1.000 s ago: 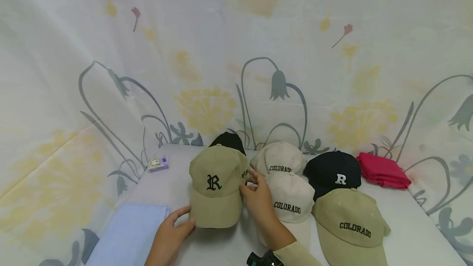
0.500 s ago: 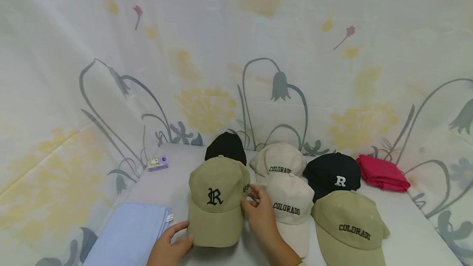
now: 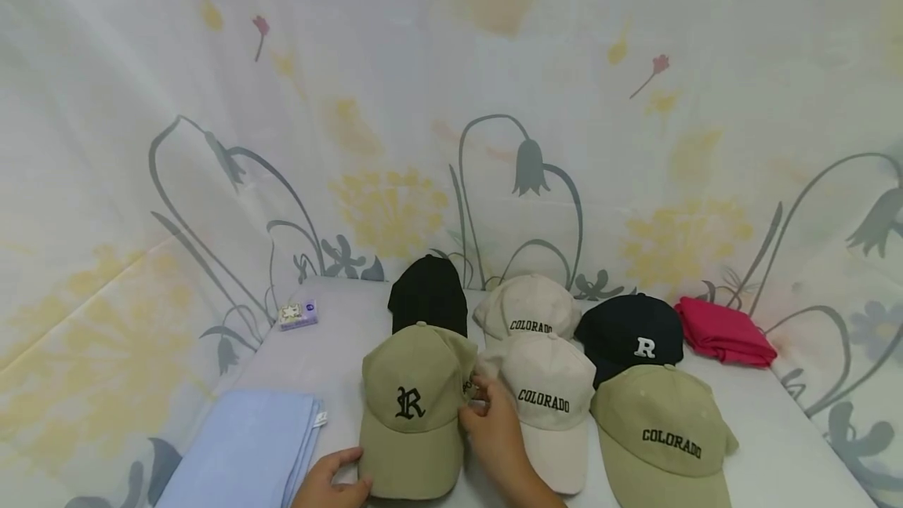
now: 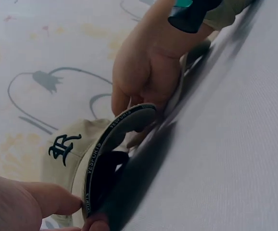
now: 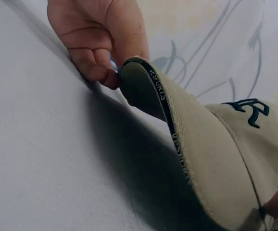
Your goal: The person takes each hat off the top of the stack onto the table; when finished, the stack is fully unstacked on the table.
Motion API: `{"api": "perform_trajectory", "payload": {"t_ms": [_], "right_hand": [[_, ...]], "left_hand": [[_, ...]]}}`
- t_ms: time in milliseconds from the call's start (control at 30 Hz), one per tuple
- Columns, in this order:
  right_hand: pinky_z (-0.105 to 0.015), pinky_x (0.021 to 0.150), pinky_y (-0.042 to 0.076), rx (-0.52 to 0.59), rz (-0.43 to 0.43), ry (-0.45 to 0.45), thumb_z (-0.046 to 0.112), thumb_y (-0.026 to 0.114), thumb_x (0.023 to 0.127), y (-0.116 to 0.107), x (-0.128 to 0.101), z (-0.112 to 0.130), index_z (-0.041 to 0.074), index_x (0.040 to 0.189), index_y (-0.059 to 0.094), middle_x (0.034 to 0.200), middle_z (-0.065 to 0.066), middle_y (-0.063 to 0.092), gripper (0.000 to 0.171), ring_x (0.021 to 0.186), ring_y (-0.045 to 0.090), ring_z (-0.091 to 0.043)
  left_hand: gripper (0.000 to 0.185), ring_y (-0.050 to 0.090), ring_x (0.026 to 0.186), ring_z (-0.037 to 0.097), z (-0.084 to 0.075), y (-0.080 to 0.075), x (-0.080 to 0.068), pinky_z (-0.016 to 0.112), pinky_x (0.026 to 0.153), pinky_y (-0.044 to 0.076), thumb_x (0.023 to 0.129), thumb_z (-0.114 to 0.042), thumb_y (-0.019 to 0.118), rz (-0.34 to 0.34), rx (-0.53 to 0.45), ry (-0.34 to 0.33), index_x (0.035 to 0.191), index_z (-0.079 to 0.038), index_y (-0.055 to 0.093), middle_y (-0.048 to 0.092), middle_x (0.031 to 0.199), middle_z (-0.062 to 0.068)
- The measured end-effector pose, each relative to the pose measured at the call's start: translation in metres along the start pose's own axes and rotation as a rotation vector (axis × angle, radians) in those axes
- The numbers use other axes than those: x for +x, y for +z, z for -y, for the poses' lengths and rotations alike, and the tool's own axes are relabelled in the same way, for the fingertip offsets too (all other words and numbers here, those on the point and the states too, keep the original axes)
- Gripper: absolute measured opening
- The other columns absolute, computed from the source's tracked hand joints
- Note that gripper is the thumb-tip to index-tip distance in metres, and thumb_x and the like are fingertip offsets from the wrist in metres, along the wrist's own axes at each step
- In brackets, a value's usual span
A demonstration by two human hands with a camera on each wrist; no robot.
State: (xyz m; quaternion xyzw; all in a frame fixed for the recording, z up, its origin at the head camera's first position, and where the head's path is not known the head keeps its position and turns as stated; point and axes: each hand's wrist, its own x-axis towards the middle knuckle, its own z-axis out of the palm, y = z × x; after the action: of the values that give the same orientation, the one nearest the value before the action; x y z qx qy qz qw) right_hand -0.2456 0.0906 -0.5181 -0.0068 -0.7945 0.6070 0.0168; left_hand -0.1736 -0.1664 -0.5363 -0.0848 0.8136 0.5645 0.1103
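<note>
A khaki cap with a black gothic R (image 3: 412,406) sits on the white table (image 3: 339,351), brim toward me. My left hand (image 3: 346,473) pinches the brim's left front corner. In the right wrist view the left hand (image 5: 98,53) holds the brim edge between thumb and fingers, lifted a little off the table. My right hand (image 3: 483,414) grips the cap's right side. In the left wrist view the right hand (image 4: 144,72) curls over the far end of the brim of the khaki cap (image 4: 74,144).
Behind the held cap stands a black cap (image 3: 428,296). To the right lie two cream COLORADO caps (image 3: 546,390), a navy R cap (image 3: 631,332) and a khaki COLORADO cap (image 3: 659,429). There are also a red folded cloth (image 3: 727,332), a light blue folded cloth (image 3: 243,449) and a small packet (image 3: 297,314).
Both hands have drawn the khaki R cap toward me and lower, so more of the black cap behind it now shows.
</note>
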Motion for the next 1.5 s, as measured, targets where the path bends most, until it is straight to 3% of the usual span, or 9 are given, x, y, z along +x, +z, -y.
{"api": "perform_trajectory", "payload": {"t_ms": [267,467,600,733,933,1100,1200,1367,1500], "right_hand": [[-0.028,0.071,0.055,-0.141,0.078,-0.056,0.002,0.067,0.087,0.003,0.005,-0.001,-0.011,0.150,0.046,0.121,-0.019,0.065,0.068,0.090,0.062,-0.018],[-0.024,0.058,0.048,-0.213,0.126,-0.118,-0.002,0.067,0.087,0.007,0.006,-0.002,-0.014,0.153,0.038,0.087,-0.009,0.059,0.073,0.071,0.053,-0.012],[-0.041,0.088,0.057,-0.268,0.107,-0.079,0.002,0.071,0.090,0.010,0.001,-0.001,-0.017,0.153,0.034,0.118,-0.031,0.059,0.075,0.101,0.061,-0.034],[-0.066,0.111,0.042,-0.244,0.084,-0.011,0.005,0.072,0.090,0.011,-0.003,0.002,-0.016,0.155,0.029,0.146,-0.044,0.037,0.081,0.134,0.045,-0.050],[-0.063,0.108,0.046,-0.235,0.047,-0.005,0.007,0.073,0.089,0.010,-0.003,0.004,-0.011,0.158,0.031,0.141,-0.038,0.042,0.083,0.126,0.050,-0.044],[-0.055,0.107,0.052,-0.178,0.023,-0.062,0.001,0.069,0.091,0.001,0.000,0.009,-0.006,0.154,0.042,0.146,-0.035,0.045,0.070,0.132,0.054,-0.050],[-0.054,0.108,0.052,-0.131,0.033,-0.085,-0.001,0.064,0.094,-0.008,0.005,0.015,-0.007,0.153,0.043,0.147,-0.033,0.046,0.062,0.134,0.054,-0.050],[-0.052,0.106,0.053,-0.121,0.018,-0.111,0.001,0.057,0.101,-0.021,0.020,0.030,-0.006,0.153,0.045,0.146,-0.029,0.051,0.054,0.131,0.058,-0.043],[-0.052,0.105,0.054,-0.117,-0.006,-0.127,0.006,0.054,0.104,-0.027,0.042,0.041,-0.003,0.153,0.047,0.148,-0.028,0.053,0.050,0.132,0.059,-0.042]], "left_hand": [[0.072,0.066,0.097,0.025,-0.003,0.004,0.000,0.039,0.084,0.060,0.086,-0.026,0.084,-0.052,0.151,0.069,0.134,0.019,0.055,0.054,0.131,0.036],[0.070,0.059,0.112,0.037,-0.005,0.008,0.002,0.051,0.100,0.054,0.082,-0.024,0.088,-0.080,0.302,0.156,0.129,0.018,0.059,0.055,0.127,0.031],[0.071,0.062,0.098,0.028,-0.006,0.010,0.002,0.043,0.091,0.057,0.082,-0.024,0.087,-0.081,0.338,0.164,0.129,0.020,0.057,0.054,0.126,0.033],[0.074,0.059,0.080,0.016,-0.008,0.011,0.002,0.031,0.077,0.055,0.083,-0.026,0.087,-0.074,0.331,0.137,0.130,0.021,0.055,0.052,0.126,0.034],[0.075,0.060,0.075,0.015,-0.010,0.013,0.000,0.028,0.069,0.054,0.083,-0.028,0.087,-0.087,0.322,0.108,0.132,0.019,0.055,0.051,0.128,0.035],[0.073,0.065,0.105,0.041,-0.016,0.004,0.001,0.053,0.095,0.056,0.087,-0.037,0.083,-0.132,0.387,0.026,0.132,0.015,0.059,0.059,0.127,0.032],[0.066,0.062,0.116,0.046,-0.028,-0.010,0.003,0.060,0.098,0.053,0.094,-0.041,0.075,-0.164,0.410,-0.009,0.132,0.012,0.062,0.065,0.124,0.027],[0.051,0.068,0.109,0.032,-0.057,-0.036,0.012,0.052,0.091,0.057,0.103,-0.038,0.064,-0.203,0.334,0.060,0.135,0.001,0.064,0.069,0.126,0.016],[0.045,0.068,0.112,0.031,-0.076,-0.046,0.038,0.046,0.089,0.058,0.106,-0.037,0.058,-0.202,0.224,0.117,0.135,-0.003,0.065,0.069,0.127,0.015]]}}
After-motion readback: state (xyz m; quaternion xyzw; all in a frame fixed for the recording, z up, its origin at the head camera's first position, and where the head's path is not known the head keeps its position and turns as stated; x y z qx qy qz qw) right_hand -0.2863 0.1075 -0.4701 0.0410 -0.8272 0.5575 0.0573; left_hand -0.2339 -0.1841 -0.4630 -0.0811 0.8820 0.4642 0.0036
